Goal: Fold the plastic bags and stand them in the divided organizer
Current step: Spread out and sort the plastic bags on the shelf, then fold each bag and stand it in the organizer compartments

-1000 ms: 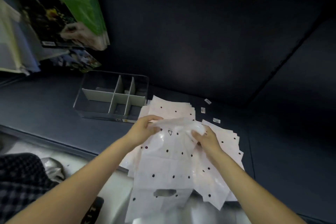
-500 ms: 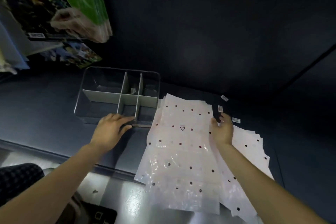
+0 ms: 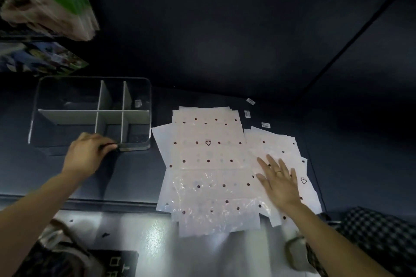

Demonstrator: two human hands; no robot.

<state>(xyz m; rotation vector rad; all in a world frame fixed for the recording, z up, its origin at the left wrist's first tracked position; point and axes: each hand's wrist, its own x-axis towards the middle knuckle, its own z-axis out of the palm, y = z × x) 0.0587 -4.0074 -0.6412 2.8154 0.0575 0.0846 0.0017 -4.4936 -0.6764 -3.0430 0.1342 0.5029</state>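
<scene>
Two hands | left (image 3: pixel 86 156) grips organizer (image 3: pixel 90 111) | right (image 3: pixel 279 181) flat on bags (image 3: pixel 209 171)

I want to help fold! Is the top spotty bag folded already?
Not yet. The top bag lies spread flat on the pile, dots and triangle showing.

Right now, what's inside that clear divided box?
The organizer holds no bags: grey dividers and bare compartments show, plus a small label at its far right wall. The left hand grips the near rim, hiding a bit of it.
</scene>
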